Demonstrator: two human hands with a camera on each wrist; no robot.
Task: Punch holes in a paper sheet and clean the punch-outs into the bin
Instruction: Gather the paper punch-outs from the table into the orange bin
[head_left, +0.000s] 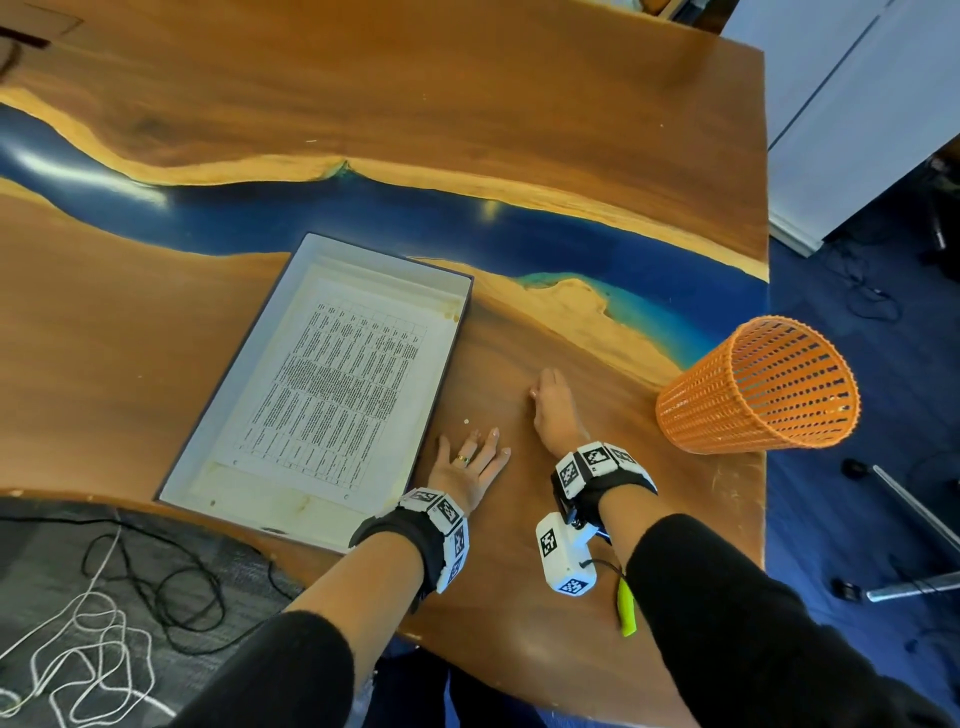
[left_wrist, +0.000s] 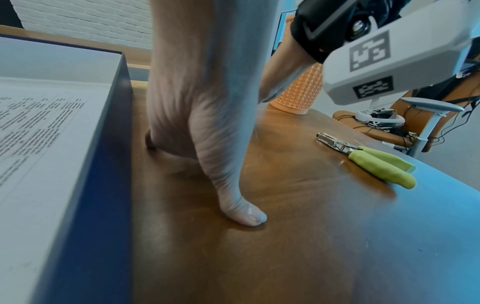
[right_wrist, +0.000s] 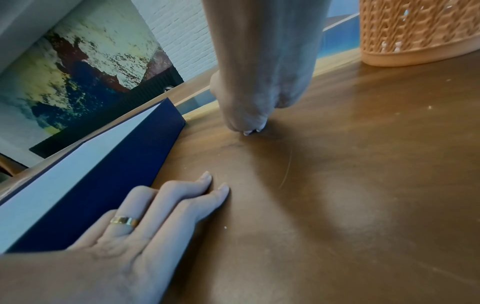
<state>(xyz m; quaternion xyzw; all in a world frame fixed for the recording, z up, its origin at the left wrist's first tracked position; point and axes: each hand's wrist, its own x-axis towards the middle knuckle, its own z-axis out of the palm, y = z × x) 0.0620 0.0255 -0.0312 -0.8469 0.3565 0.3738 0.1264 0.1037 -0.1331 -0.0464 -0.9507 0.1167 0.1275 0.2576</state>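
Note:
A printed paper sheet (head_left: 337, 384) lies in a shallow blue-sided tray (head_left: 244, 374); small holes show along its near edge. My left hand (head_left: 470, 460) rests flat on the table just right of the tray, fingers straight, a ring on one finger (right_wrist: 124, 220). One white punch-out (head_left: 466, 422) lies just beyond its fingertips. My right hand (head_left: 550, 405) stands on the table farther right, fingers held together with their tips (right_wrist: 249, 127) touching the wood. The orange mesh bin (head_left: 753, 395) stands near the table's right edge. The green-handled punch (left_wrist: 374, 160) lies by my right wrist.
The table (head_left: 519, 130) is wood with a blue resin river across its middle. Its right edge runs just beyond the bin. Tangled black and white cables (head_left: 104, 597) lie at the lower left. A chair holding a headset (left_wrist: 376, 121) stands off the table's near side.

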